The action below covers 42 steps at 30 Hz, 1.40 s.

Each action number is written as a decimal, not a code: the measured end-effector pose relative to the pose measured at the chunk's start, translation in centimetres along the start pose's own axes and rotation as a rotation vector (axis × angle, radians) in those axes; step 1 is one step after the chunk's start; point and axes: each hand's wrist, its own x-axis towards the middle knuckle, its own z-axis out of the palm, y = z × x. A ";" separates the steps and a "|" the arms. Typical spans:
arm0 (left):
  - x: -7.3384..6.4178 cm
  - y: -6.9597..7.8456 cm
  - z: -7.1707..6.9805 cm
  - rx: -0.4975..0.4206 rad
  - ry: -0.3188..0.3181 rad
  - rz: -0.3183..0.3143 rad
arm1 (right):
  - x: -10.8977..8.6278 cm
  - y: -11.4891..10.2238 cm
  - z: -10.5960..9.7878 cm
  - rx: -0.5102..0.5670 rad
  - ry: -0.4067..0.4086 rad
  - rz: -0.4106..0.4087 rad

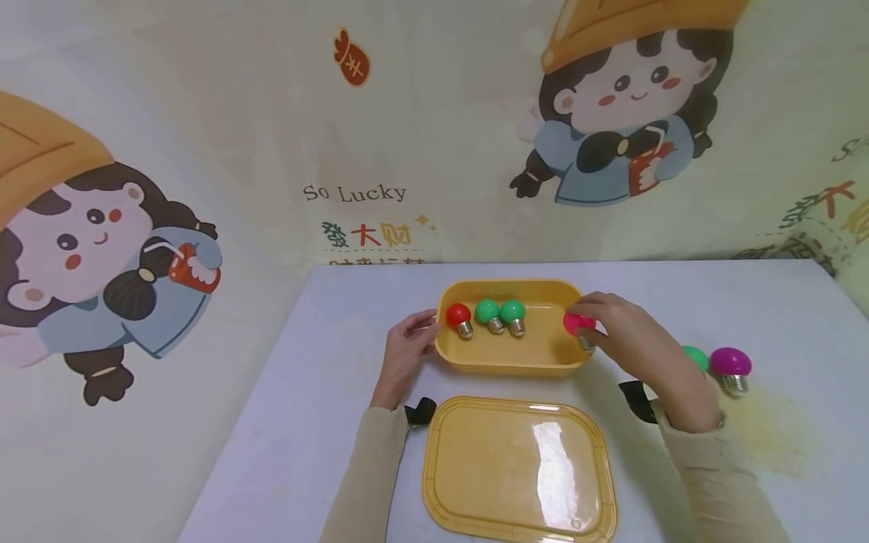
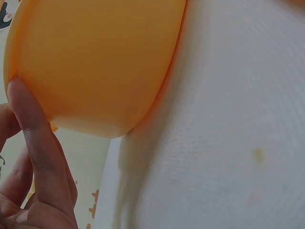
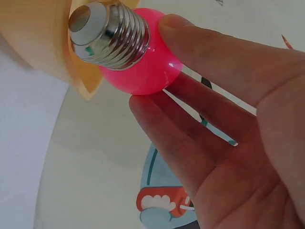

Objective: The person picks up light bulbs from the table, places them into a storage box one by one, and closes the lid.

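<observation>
Tabletop point(image 1: 285, 445): white; I note a yellowish stain point(image 1: 770, 430) at the right.
Wall covering point(image 1: 265, 128): pale cream, printed, rising behind the tabletop and at left.
Left figure point(image 1: 102, 241): cartoon, orange hat, blue top.
Upper-right figure point(image 1: 627, 113): same design.
Lettering point(image 1: 354, 194): I read "So Lucky" over coloured characters point(image 1: 366, 235).
Light: soft; I see blurred-edged shadows on the tabletop.

wrist views near tub point(image 1: 539, 345), head above
</observation>
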 end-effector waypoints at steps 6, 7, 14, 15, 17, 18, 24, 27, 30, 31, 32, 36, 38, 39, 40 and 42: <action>-0.2 0.1 -0.1 -0.002 0.001 0.000 | 0.7 -0.5 1.0 0.003 0.004 -0.035; -0.2 0.1 -0.1 -0.003 0.001 -0.002 | 0.8 -0.6 1.2 0.005 0.002 -0.037; -0.1 0.3 -0.2 -0.007 -0.023 -0.032 | 1.4 -1.0 2.5 0.030 0.012 -0.058; -0.1 0.4 -0.2 -0.005 -0.027 -0.037 | 1.4 -1.0 2.7 0.033 0.015 -0.063; -0.5 1.1 -0.1 0.002 -0.031 -0.037 | 1.6 -1.1 3.1 0.037 0.019 -0.078; -0.5 1.1 -0.1 0.000 -0.032 -0.032 | 1.7 -1.1 3.2 0.038 0.020 -0.084; -0.4 0.5 0.0 -0.011 -0.016 0.003 | 2.2 -1.1 4.3 0.039 0.017 -0.095; -0.1 -0.1 0.0 -0.007 -0.007 0.013 | 2.5 -1.1 4.7 0.042 0.014 -0.105; -0.1 -0.1 0.0 -0.006 -0.007 0.014 | 2.7 -1.0 5.2 0.049 0.009 -0.115; -0.1 -0.1 0.0 -0.010 -0.008 0.015 | 2.8 -1.0 5.3 0.051 0.008 -0.116; -0.1 -0.1 0.0 -0.012 -0.008 0.015 | 2.9 -0.9 5.5 0.055 0.005 -0.118; 0.0 -0.1 0.1 -0.025 -0.008 0.014 | 3.2 -0.9 6.0 0.056 -0.006 -0.118; 0.0 -0.1 0.1 -0.023 -0.006 0.012 | 3.4 -0.9 6.3 0.055 -0.014 -0.122; 0.0 -0.1 0.0 -0.020 -0.007 0.010 | 3.5 -0.9 6.4 0.054 -0.019 -0.124; -0.1 -0.1 0.0 -0.017 -0.007 0.009 | 3.5 -0.9 6.5 0.055 -0.026 -0.121; -0.1 -0.1 0.0 -0.013 -0.008 0.004 | 3.7 -0.8 6.6 0.054 -0.036 -0.119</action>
